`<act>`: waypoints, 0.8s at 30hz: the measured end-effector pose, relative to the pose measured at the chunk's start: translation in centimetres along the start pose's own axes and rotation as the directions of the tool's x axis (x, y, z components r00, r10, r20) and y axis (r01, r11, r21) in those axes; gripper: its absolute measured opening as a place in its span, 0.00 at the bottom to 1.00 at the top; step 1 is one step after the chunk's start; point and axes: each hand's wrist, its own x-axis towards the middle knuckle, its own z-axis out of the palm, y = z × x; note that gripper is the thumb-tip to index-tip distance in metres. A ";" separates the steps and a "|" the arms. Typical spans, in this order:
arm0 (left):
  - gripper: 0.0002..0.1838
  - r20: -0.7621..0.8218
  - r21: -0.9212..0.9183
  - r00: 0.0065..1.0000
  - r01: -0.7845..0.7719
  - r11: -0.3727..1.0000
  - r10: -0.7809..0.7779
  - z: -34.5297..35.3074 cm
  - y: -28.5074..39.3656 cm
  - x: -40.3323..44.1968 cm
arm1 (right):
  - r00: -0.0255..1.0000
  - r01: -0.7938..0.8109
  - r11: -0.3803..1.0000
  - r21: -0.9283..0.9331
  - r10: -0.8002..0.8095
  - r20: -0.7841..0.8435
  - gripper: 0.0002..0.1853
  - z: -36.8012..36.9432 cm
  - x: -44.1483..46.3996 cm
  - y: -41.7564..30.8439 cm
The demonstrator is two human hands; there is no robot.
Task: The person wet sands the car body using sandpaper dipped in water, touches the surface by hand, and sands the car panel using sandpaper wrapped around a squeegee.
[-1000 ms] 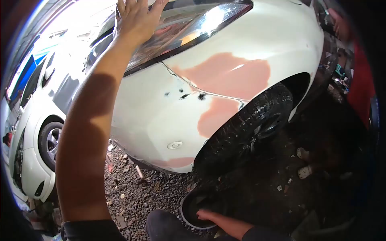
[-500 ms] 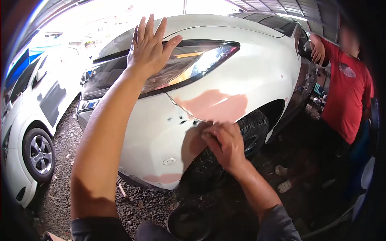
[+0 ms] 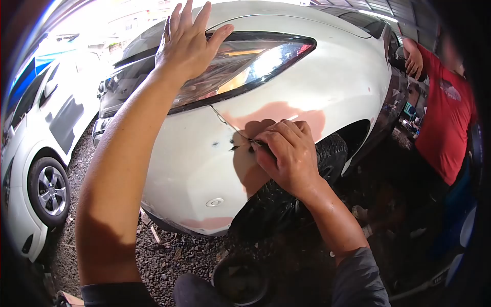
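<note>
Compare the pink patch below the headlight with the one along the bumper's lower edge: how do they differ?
Size: the upper patch is large; the lower patch is a narrow strip.
Place: the upper patch sits on the fender, the lower patch on the bumper.
Light: a sharp shadow cuts across the upper patch, none across the lower patch.
Both are pinkish.

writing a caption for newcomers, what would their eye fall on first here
Probably the pink patch on the middle white car, below the headlight, with the right hand bunched at the patch's lower edge. Next comes the left hand, fingers spread in front of the headlight, left of centre near the top. Then the red shirt of a person at the right edge.
</note>
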 end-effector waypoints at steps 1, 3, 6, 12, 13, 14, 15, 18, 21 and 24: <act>0.41 0.011 0.000 1.000 0.008 1.000 -0.008 -0.1 0.0 -0.1 | 1.000 0.007 1.000 -0.020 -0.007 0.010 0.14 -0.2 0.0 -0.1; 0.42 0.036 -0.001 0.999 0.022 1.000 -0.022 -0.4 0.2 -0.1 | 1.000 0.016 0.999 -0.046 -0.015 0.019 0.14 -0.2 -0.1 -0.2; 0.42 0.046 -0.010 0.999 0.025 1.000 -0.025 -0.4 0.3 0.0 | 0.999 0.038 0.997 -0.073 -0.038 0.005 0.15 0.0 0.0 -0.3; 0.42 0.051 -0.071 0.998 0.027 0.997 -0.023 -1.0 0.6 -0.4 | 0.998 0.069 0.991 -0.116 -0.070 0.001 0.16 0.2 0.1 -0.7; 0.42 0.021 -0.048 0.999 0.027 0.998 -0.026 -0.9 0.9 -0.6 | 0.998 0.067 0.991 -0.114 -0.068 -0.004 0.16 0.3 -0.1 -0.7; 0.41 -0.016 -0.023 0.999 0.028 0.999 -0.028 -1.0 1.3 -0.9 | 0.997 0.070 0.991 -0.114 -0.071 -0.012 0.16 0.3 -0.1 -0.6; 0.41 -0.050 0.002 0.998 0.032 0.999 -0.031 -1.1 1.5 -1.1 | 0.996 0.074 0.991 -0.115 -0.078 -0.032 0.15 0.4 -0.1 -0.5; 0.41 -0.037 -0.035 0.999 0.004 0.999 -0.005 -1.1 0.8 -1.0 | 0.995 0.077 0.989 -0.126 -0.083 -0.046 0.14 0.8 0.2 -0.8; 0.41 0.042 -0.051 0.999 0.028 0.998 -0.026 -1.1 0.7 -0.4 | 0.998 0.064 0.983 -0.170 -0.062 0.013 0.13 0.3 1.5 -1.6; 0.41 0.068 -0.075 0.994 0.086 0.993 -0.081 -1.4 1.1 -0.7 | 0.997 0.068 0.979 -0.191 -0.057 0.060 0.12 0.2 2.2 -2.0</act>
